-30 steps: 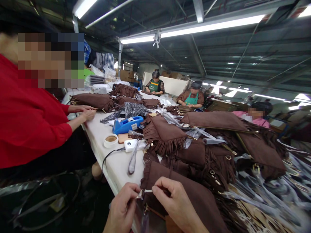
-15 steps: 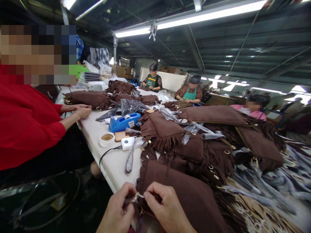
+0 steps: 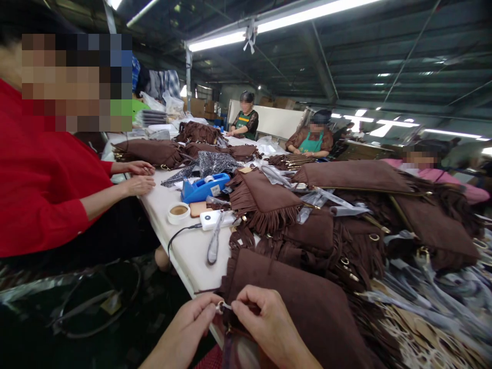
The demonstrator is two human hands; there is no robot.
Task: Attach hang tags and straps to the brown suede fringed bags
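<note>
A brown fringed bag (image 3: 292,302) lies at the near edge of the white table. Over its left corner, my left hand (image 3: 192,325) pinches a small metal ring or clasp (image 3: 220,306). My right hand (image 3: 265,320) is closed beside it, thumb and forefinger on a thin pale strip (image 3: 227,307) that meets the metal piece. The fingertips of both hands nearly touch. A dark strap (image 3: 227,343) hangs below them. What the curled fingers of my right hand cover is hidden.
More brown bags (image 3: 265,200) are heaped ahead and right, with wrapped straps (image 3: 426,292). A blue tape dispenser (image 3: 205,188), a tape roll (image 3: 179,212) and a white device (image 3: 217,219) stand mid-table. A person in red (image 3: 49,189) is at the left; others work farther back.
The view has shifted slightly, moving the scene rightward. My left hand's fingers have closed more flatly on the metal piece. The hands of the person in red have moved apart.
</note>
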